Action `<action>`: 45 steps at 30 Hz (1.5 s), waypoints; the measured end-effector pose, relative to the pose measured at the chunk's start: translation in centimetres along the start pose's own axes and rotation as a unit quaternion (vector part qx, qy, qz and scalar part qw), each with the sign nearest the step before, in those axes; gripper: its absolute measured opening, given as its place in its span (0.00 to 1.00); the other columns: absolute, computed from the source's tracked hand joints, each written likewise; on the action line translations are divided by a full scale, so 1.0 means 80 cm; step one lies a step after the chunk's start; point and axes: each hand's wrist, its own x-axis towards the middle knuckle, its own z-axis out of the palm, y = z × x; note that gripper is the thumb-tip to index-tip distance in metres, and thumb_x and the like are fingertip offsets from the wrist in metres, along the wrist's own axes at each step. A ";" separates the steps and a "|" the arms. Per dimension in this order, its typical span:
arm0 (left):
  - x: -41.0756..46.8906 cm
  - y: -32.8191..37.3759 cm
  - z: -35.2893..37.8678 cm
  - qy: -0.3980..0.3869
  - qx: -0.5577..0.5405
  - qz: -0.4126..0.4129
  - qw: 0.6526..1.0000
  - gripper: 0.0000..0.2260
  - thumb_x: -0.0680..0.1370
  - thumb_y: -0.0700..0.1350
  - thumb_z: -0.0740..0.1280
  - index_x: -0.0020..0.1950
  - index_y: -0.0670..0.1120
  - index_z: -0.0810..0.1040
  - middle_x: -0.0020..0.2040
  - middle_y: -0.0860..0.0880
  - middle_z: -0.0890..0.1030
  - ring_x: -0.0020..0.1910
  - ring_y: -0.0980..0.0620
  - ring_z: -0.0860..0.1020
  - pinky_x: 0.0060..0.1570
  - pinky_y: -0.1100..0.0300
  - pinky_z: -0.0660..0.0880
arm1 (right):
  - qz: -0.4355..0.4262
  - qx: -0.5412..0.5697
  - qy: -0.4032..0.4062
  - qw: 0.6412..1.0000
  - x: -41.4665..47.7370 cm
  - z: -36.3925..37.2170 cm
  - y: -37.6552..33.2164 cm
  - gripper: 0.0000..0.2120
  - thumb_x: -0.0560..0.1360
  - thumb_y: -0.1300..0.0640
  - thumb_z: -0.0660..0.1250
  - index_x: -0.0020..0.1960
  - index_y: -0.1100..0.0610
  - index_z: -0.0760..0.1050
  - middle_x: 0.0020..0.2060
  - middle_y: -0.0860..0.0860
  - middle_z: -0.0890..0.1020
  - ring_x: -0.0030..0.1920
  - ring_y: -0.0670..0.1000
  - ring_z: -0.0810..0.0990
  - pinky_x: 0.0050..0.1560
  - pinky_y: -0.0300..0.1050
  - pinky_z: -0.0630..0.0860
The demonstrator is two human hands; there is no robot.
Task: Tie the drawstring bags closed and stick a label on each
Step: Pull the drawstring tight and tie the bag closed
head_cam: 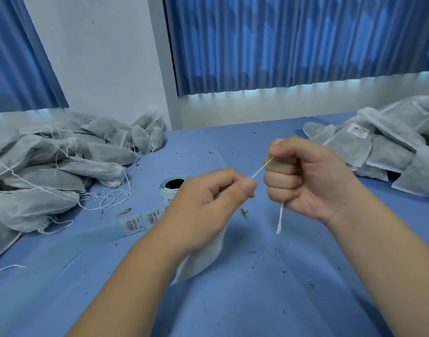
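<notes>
From the head camera, the left hand (208, 200) has its fingers curled and pinches the white drawstring (261, 169) between thumb and forefinger, at the neck of a white drawstring bag (203, 254). The bag hangs beneath that hand and its forearm, and its lower corner reaches down towards the blue table cover (257, 295).

The right hand (306, 178) is just beside the left and slightly higher. It is closed in a fist round the same string. The cord runs taut across the short gap between the two hands, and its loose end (280, 218) dangles below the little finger.

Just beyond the left hand stands a roll of labels (173, 185). Its unrolled strip of barcode stickers (138, 223) trails out to the left of that hand. Further left lies a heap of bags with loose strings (50, 171). Well to the right of the right hand is a second heap of bags (388, 154), and one of them shows a stuck-on label (359, 131). Small dried plant scraps (244, 212) lie on the cover beneath and around both hands.
</notes>
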 end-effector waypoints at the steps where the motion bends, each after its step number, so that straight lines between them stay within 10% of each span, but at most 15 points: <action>1: 0.001 0.002 0.002 -0.013 0.002 0.002 1.000 0.15 0.72 0.64 0.62 0.42 0.55 0.80 0.27 0.58 0.68 0.29 0.58 0.66 0.31 0.65 0.64 | -0.011 0.014 0.010 1.000 -0.001 0.001 0.000 0.19 0.66 0.59 0.63 0.29 0.49 0.53 0.26 0.47 0.49 0.23 0.46 0.48 0.21 0.34 0.50; 13: -0.003 0.015 -0.018 -0.085 -0.336 -0.132 0.928 0.10 0.74 0.46 0.65 0.38 0.45 0.85 0.36 0.46 0.82 0.33 0.48 0.81 0.38 0.57 0.79 | -0.095 -0.086 0.021 0.992 0.007 0.000 0.020 0.13 0.69 0.58 0.67 0.31 0.54 0.65 0.27 0.49 0.56 0.24 0.46 0.53 0.24 0.36 0.53; 20: 0.003 0.015 -0.021 -0.033 -0.498 -0.257 0.827 0.09 0.72 0.47 0.67 0.36 0.45 0.82 0.28 0.53 0.71 0.21 0.56 0.67 0.23 0.64 0.67 | -0.101 -0.320 0.161 0.928 0.012 0.009 0.040 0.15 0.73 0.50 0.72 0.32 0.52 0.70 0.22 0.45 0.65 0.23 0.46 0.59 0.24 0.36 0.59; 24: 0.005 0.009 -0.018 0.042 -0.446 -0.249 0.859 0.09 0.74 0.46 0.67 0.40 0.44 0.85 0.28 0.52 0.71 0.21 0.57 0.66 0.21 0.65 0.65 | -0.111 -0.389 0.143 0.903 0.012 0.021 0.052 0.16 0.74 0.52 0.71 0.31 0.53 0.71 0.21 0.43 0.63 0.22 0.43 0.59 0.23 0.33 0.58; 28: 0.004 0.002 -0.014 0.141 -0.171 -0.195 0.956 0.12 0.79 0.46 0.65 0.40 0.49 0.86 0.28 0.52 0.73 0.24 0.55 0.67 0.29 0.60 0.67 | -0.130 -0.449 0.059 0.882 0.001 0.034 0.048 0.12 0.75 0.59 0.69 0.33 0.56 0.74 0.22 0.46 0.61 0.22 0.41 0.64 0.31 0.38 0.66; 32: 0.002 0.002 -0.016 0.099 -0.022 -0.164 0.981 0.14 0.78 0.48 0.65 0.34 0.52 0.84 0.27 0.54 0.76 0.28 0.54 0.70 0.37 0.57 0.68 | -0.141 -0.426 0.053 0.892 -0.005 0.033 0.035 0.10 0.74 0.64 0.69 0.34 0.57 0.78 0.23 0.47 0.61 0.26 0.45 0.65 0.32 0.48 0.70; 45: 0.002 -0.004 -0.025 -0.169 -0.321 -0.275 0.891 0.07 0.70 0.47 0.67 0.32 0.47 0.79 0.27 0.52 0.68 0.21 0.57 0.63 0.23 0.65 0.62 | 0.014 -0.410 0.055 0.910 0.003 0.013 0.033 0.06 0.71 0.55 0.70 0.37 0.55 0.81 0.26 0.48 0.73 0.26 0.46 0.69 0.26 0.35 0.67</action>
